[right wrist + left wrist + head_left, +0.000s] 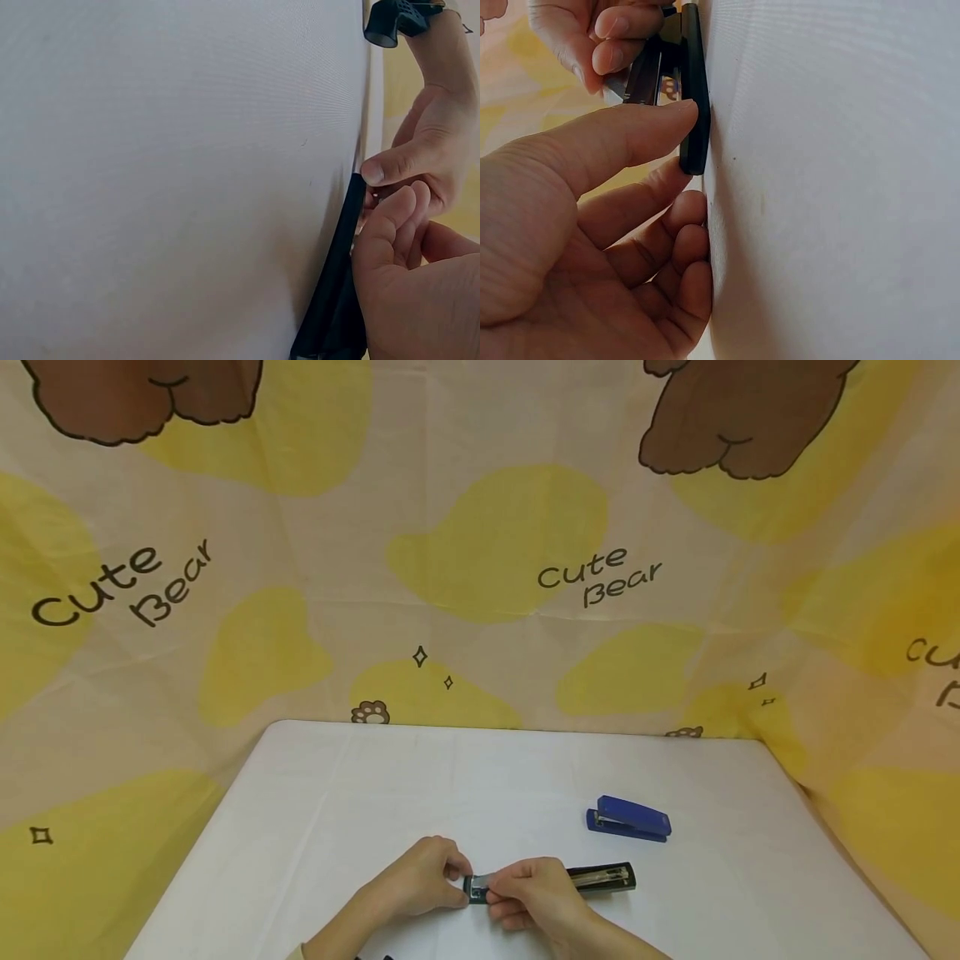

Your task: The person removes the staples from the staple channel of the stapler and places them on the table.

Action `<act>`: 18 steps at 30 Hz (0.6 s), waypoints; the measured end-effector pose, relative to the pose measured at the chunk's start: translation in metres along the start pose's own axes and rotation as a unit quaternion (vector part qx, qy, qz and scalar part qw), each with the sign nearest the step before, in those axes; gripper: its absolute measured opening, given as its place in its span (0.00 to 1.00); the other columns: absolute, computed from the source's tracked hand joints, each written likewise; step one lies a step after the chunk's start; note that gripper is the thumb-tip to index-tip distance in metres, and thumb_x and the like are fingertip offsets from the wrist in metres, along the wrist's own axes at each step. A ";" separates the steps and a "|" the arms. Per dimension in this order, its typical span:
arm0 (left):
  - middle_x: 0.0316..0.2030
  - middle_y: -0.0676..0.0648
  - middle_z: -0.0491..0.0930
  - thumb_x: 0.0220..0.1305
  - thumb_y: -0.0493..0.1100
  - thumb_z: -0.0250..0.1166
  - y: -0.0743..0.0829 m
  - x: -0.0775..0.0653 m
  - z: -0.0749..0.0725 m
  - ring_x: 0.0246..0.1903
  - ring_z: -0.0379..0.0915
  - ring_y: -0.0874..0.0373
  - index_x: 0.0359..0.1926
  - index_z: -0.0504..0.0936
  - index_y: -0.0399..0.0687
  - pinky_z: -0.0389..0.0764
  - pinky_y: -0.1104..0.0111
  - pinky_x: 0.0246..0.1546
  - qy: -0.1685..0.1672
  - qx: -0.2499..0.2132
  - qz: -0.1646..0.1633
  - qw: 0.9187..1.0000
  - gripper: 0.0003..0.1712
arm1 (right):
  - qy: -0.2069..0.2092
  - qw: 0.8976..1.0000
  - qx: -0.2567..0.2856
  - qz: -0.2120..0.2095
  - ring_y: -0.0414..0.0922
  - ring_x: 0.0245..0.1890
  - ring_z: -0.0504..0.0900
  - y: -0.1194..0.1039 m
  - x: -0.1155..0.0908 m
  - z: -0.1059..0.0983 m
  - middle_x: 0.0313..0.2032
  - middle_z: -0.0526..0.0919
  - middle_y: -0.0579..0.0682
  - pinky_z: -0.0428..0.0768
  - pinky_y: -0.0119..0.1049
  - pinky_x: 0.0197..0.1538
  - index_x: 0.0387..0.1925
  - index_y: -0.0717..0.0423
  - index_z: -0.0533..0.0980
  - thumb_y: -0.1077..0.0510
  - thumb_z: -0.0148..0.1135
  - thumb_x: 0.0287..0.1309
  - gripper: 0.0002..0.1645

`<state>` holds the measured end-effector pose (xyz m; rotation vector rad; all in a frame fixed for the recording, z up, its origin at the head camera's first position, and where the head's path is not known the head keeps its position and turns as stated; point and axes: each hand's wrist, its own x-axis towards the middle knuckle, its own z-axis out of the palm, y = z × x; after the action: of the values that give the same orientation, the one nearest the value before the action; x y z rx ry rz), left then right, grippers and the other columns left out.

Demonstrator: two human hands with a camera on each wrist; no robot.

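A black stapler (602,878) lies on the white table with its top swung back, showing the metal inside. My left hand (429,878) grips the stapler's left end between thumb and index finger, the other fingers curled against the tabletop. Over the stapler's middle, my right hand (542,895) pinches a small silvery strip (615,88) close over the dark metal channel (643,71). I cannot tell exactly what this strip is, as the fingertips cover much of it. The right hand also hides the stapler's middle in the head view.
A blue stapler (628,819) stands on the white table (360,793), behind and right of the black one. A patterned cloth (480,552) hangs along the back and sides of the table. Black camera gear (396,22) sits on the left wrist.
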<state>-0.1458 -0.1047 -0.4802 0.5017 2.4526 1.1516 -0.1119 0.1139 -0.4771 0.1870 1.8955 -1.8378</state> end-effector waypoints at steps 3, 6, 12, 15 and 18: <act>0.35 0.55 0.79 0.50 0.36 0.81 0.000 0.000 0.000 0.37 0.72 0.58 0.42 0.89 0.43 0.77 0.66 0.41 0.001 0.000 0.003 1.000 0.16 | 0.001 1.000 0.001 -0.001 0.40 0.28 0.89 0.000 0.000 0.001 0.31 0.90 0.52 0.86 0.34 0.32 0.41 0.66 0.84 0.63 0.68 0.65 0.08; 0.35 0.54 0.79 0.50 0.36 0.81 0.000 0.000 0.000 0.37 0.72 0.58 0.42 0.89 0.43 0.77 0.66 0.41 0.001 0.000 0.004 1.000 0.16 | 0.002 1.000 0.004 -0.006 0.40 0.28 0.89 -0.001 -0.001 0.001 0.32 0.90 0.53 0.86 0.34 0.31 0.40 0.66 0.85 0.64 0.69 0.64 0.08; 0.35 0.54 0.79 0.50 0.36 0.80 0.000 -0.001 0.000 0.37 0.72 0.58 0.43 0.89 0.42 0.77 0.65 0.41 0.000 -0.001 0.006 1.000 0.16 | 0.003 1.000 0.010 -0.010 0.41 0.28 0.89 -0.001 -0.001 0.002 0.32 0.90 0.54 0.85 0.33 0.31 0.40 0.66 0.85 0.64 0.69 0.63 0.07; 0.35 0.54 0.78 0.51 0.36 0.80 0.000 -0.001 0.000 0.37 0.72 0.58 0.43 0.89 0.42 0.77 0.66 0.41 -0.001 -0.004 0.007 1.000 0.16 | 0.004 1.000 0.010 -0.008 0.41 0.27 0.89 -0.001 -0.001 0.002 0.32 0.90 0.54 0.85 0.33 0.31 0.40 0.67 0.85 0.64 0.70 0.63 0.07; 0.35 0.54 0.78 0.50 0.36 0.80 -0.001 -0.001 0.000 0.37 0.71 0.58 0.43 0.89 0.41 0.76 0.66 0.40 -0.001 -0.005 0.010 1.000 0.16 | 0.005 1.000 0.009 -0.004 0.41 0.27 0.89 -0.001 -0.001 0.002 0.32 0.90 0.54 0.86 0.33 0.31 0.40 0.66 0.86 0.64 0.70 0.63 0.08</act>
<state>-0.1448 -0.1055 -0.4805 0.5247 2.4445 1.1694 -0.1108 0.1120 -0.4754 0.1951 1.8906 -1.8635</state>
